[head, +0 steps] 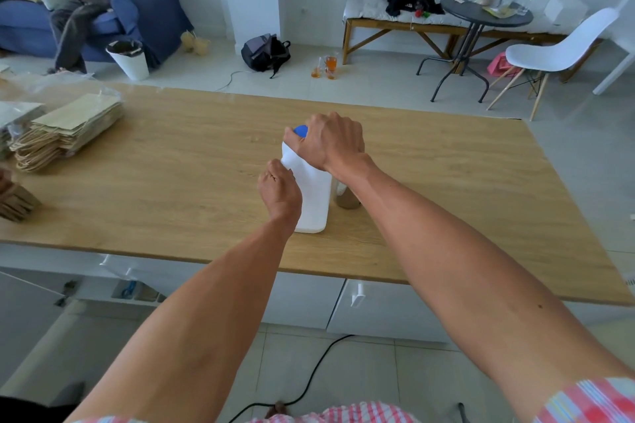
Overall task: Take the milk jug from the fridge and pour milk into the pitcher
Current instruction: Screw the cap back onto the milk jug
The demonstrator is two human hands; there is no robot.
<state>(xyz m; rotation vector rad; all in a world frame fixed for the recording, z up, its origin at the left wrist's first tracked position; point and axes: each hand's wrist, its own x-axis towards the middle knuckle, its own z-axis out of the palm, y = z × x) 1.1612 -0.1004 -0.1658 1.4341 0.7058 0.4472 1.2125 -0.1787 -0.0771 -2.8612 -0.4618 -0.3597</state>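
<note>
White walls and pale floor tiles surround a wooden bench (446, 189) that stands over white drawers. On the bench, near its middle, the white milk jug (311, 196) stands upright, its base flat on the wood. The left hand (280, 191) holds the jug's near left side, fingers curled against the plastic, a closed grip on the body. The right hand (330, 142) comes over the top, fingers wrapped round the blue cap (301, 130), of which only a small part shows past the knuckles. Just beside the jug on its right, partly hidden by the right forearm, stands the pitcher (345, 197), a glass vessel with something brownish in it; whether it touches the jug cannot be told. At the bench's left end lies a stack of brown paper bags (65, 134) with cord handles. Beyond the bench, a backpack (265, 52) lies on the floor, a white bin (129, 58) stands near a blue sofa (147, 7) where a person sits, and a white chair (556, 48) stands by a round dark side table (484, 14).
</note>
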